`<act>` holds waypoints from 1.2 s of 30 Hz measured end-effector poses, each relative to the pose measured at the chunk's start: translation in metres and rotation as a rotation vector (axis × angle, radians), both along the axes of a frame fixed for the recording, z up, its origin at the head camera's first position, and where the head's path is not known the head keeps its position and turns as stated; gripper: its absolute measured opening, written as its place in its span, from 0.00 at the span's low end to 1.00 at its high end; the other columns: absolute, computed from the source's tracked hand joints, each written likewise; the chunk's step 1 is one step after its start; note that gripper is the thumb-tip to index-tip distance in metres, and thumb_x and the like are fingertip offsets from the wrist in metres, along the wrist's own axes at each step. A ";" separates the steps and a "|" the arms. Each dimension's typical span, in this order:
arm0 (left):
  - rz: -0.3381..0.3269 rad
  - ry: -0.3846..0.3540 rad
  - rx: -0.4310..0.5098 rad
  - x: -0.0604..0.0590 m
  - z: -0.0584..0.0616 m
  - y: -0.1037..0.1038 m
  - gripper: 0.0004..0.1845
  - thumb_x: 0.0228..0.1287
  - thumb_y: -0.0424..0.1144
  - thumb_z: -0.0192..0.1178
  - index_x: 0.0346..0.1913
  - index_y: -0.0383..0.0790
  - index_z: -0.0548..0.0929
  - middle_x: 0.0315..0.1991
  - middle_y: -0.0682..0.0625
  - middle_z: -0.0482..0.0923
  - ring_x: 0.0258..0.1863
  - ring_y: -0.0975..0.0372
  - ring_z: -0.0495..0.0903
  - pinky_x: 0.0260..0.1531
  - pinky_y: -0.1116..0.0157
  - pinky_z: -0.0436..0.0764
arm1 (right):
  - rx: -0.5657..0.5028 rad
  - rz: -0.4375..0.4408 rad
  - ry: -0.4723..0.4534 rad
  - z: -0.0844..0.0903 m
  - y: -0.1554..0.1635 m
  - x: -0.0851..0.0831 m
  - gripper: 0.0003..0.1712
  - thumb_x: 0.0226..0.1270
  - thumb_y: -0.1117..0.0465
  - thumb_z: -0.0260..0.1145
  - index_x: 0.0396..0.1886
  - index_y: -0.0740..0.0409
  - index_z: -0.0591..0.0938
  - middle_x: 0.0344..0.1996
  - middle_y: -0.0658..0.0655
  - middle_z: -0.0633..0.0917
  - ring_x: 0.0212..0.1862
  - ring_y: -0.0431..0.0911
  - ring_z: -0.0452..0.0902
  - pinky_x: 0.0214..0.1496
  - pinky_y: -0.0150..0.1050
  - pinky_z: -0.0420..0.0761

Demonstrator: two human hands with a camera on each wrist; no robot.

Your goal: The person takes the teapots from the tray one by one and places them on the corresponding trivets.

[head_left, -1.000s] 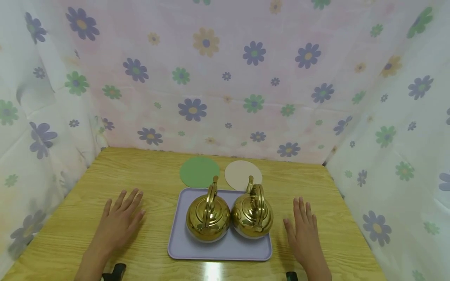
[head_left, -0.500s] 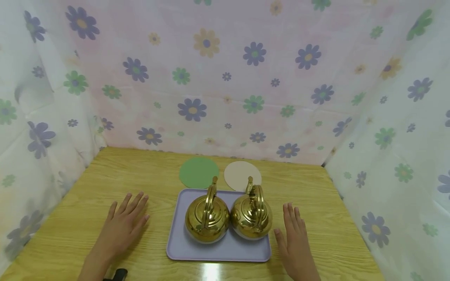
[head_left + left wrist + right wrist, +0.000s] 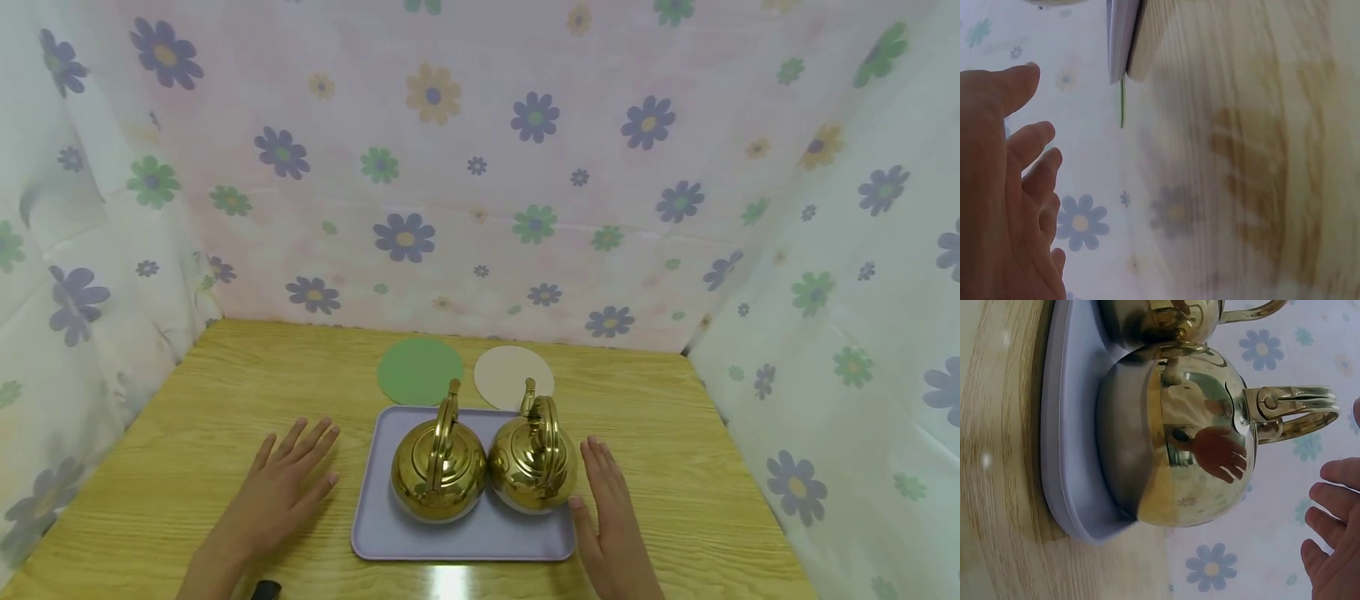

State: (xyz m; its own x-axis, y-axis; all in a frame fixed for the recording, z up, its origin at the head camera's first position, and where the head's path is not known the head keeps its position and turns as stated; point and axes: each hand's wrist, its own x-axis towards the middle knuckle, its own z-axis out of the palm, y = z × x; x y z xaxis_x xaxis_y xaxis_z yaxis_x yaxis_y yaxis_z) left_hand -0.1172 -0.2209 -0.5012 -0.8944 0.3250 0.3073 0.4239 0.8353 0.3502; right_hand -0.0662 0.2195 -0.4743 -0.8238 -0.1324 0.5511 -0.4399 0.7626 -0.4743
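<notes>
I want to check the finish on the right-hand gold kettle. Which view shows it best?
The right wrist view: the right-hand kettle fills the frame, with its handle, its polished side and the hand's reflection clear. The head view shows it whole but small on the lilac tray. The left wrist view shows no kettle.

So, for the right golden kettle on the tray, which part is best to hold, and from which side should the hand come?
Probably the arched handle of the right kettle, taken from above. It stands upright over the lid, free all round, while the round polished body looks slippery and touches the left kettle. The right hand, open beside the tray, is nearest.
</notes>
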 end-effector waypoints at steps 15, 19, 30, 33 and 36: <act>-0.074 0.100 -0.048 -0.003 -0.001 0.023 0.30 0.72 0.44 0.61 0.74 0.40 0.71 0.73 0.45 0.70 0.73 0.40 0.65 0.79 0.58 0.30 | -0.081 0.019 -0.088 0.013 -0.011 -0.001 0.38 0.75 0.68 0.59 0.81 0.49 0.60 0.76 0.57 0.67 0.79 0.49 0.54 0.76 0.20 0.43; -0.081 0.081 -0.043 -0.005 -0.002 0.029 0.30 0.73 0.43 0.60 0.75 0.41 0.71 0.74 0.45 0.70 0.73 0.39 0.65 0.80 0.51 0.37 | -0.148 0.043 -0.104 0.017 -0.014 -0.002 0.38 0.74 0.70 0.60 0.80 0.48 0.62 0.75 0.57 0.69 0.75 0.55 0.61 0.74 0.18 0.47; -0.084 -0.045 0.025 -0.009 0.003 0.041 0.28 0.74 0.40 0.58 0.75 0.40 0.70 0.74 0.44 0.69 0.75 0.39 0.62 0.70 0.33 0.55 | -0.267 0.157 -0.142 0.027 -0.020 -0.006 0.35 0.76 0.72 0.57 0.78 0.49 0.66 0.73 0.55 0.72 0.74 0.44 0.64 0.72 0.19 0.57; -0.088 -0.061 0.042 -0.009 0.002 0.042 0.28 0.74 0.38 0.58 0.75 0.40 0.71 0.74 0.44 0.69 0.75 0.40 0.62 0.70 0.33 0.55 | -0.335 0.191 -0.172 0.029 -0.021 -0.007 0.32 0.78 0.72 0.54 0.78 0.53 0.66 0.73 0.59 0.72 0.74 0.38 0.63 0.71 0.21 0.59; -0.094 -0.070 0.051 -0.009 0.001 0.043 0.28 0.74 0.36 0.58 0.74 0.40 0.71 0.74 0.45 0.69 0.75 0.40 0.62 0.70 0.32 0.55 | -0.424 0.235 -0.204 0.030 -0.022 -0.009 0.28 0.80 0.71 0.51 0.77 0.61 0.66 0.72 0.64 0.71 0.73 0.34 0.64 0.70 0.23 0.64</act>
